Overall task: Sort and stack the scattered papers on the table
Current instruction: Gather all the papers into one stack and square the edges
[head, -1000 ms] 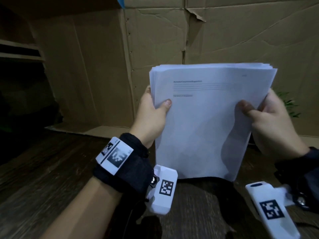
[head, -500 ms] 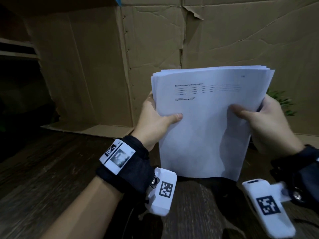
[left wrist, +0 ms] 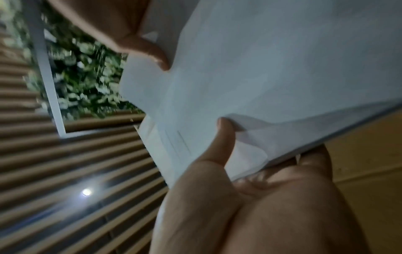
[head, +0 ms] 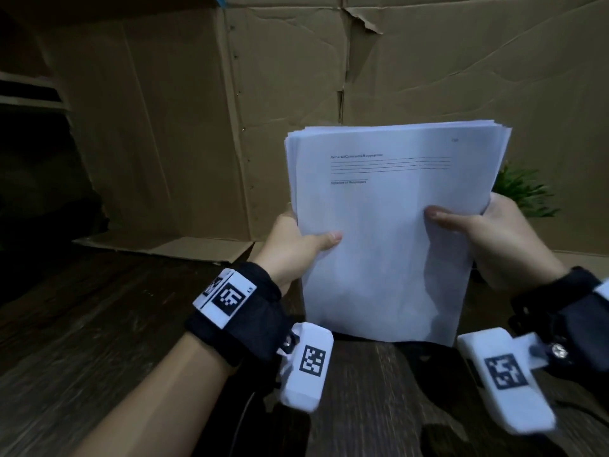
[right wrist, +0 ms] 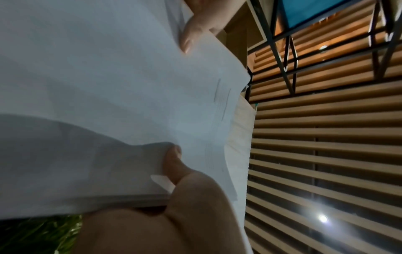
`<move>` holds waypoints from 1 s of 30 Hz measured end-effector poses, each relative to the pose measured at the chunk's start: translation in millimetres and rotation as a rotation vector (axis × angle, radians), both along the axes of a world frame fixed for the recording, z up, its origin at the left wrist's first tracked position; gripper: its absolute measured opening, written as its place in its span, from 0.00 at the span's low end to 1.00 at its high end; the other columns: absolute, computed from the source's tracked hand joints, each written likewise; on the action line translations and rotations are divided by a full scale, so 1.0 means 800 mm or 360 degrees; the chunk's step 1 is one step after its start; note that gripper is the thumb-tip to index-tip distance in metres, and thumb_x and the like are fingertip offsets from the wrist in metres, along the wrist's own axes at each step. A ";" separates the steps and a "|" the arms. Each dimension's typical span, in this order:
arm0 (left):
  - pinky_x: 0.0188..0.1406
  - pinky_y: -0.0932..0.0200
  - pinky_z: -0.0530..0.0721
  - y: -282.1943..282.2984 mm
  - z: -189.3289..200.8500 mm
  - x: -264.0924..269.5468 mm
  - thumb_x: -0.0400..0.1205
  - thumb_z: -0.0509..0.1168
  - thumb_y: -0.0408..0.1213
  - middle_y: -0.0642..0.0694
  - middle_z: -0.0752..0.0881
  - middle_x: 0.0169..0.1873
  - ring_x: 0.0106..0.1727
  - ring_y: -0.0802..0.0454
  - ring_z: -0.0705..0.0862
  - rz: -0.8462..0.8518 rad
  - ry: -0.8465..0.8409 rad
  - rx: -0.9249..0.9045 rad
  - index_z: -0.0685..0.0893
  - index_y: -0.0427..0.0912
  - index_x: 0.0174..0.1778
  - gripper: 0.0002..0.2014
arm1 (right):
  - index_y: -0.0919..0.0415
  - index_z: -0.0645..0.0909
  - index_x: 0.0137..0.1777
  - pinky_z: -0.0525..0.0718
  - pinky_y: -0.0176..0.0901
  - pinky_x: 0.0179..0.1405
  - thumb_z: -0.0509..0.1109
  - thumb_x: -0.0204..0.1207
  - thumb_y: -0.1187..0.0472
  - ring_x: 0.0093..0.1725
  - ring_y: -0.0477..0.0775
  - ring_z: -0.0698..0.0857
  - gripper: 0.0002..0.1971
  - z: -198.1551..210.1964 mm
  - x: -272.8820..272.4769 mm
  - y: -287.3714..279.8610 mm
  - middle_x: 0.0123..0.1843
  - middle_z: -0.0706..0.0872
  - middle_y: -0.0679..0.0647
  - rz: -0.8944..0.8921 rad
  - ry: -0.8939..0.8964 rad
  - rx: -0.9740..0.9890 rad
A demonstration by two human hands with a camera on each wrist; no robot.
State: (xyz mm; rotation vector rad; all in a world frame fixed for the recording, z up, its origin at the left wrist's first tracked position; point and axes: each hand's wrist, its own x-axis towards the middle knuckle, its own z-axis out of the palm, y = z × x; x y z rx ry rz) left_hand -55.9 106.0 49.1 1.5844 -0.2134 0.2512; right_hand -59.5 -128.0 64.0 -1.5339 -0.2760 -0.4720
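A stack of white papers (head: 385, 245) stands upright on its bottom edge on the dark wooden table (head: 99, 324), in the middle of the head view. The top sheet carries a few printed lines near its top. My left hand (head: 296, 245) grips the stack's left edge, thumb across the front. My right hand (head: 487, 235) grips the right edge the same way. The left wrist view shows the papers (left wrist: 272, 77) pinched under my left thumb (left wrist: 219, 141). The right wrist view shows the papers (right wrist: 97, 94) under my right thumb (right wrist: 172, 159). The fingers behind the stack are hidden.
Large brown cardboard sheets (head: 296, 94) stand close behind the table like a wall. A small green plant (head: 524, 189) sits behind the papers at the right. Dark shelving (head: 29, 100) lies at the far left. Bare table surface stretches to the left.
The stack has come down until its bottom edge meets the table. Both hands have slid lower along the side edges, and the thumbs reach farther across the front sheet.
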 end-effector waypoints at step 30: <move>0.61 0.41 0.86 0.016 0.012 0.004 0.64 0.82 0.34 0.46 0.88 0.60 0.59 0.49 0.89 0.0244 -0.0267 0.0007 0.76 0.40 0.69 0.37 | 0.56 0.71 0.73 0.85 0.52 0.65 0.68 0.84 0.68 0.63 0.46 0.85 0.20 -0.028 0.016 0.021 0.67 0.84 0.48 -0.0105 -0.0049 -0.0227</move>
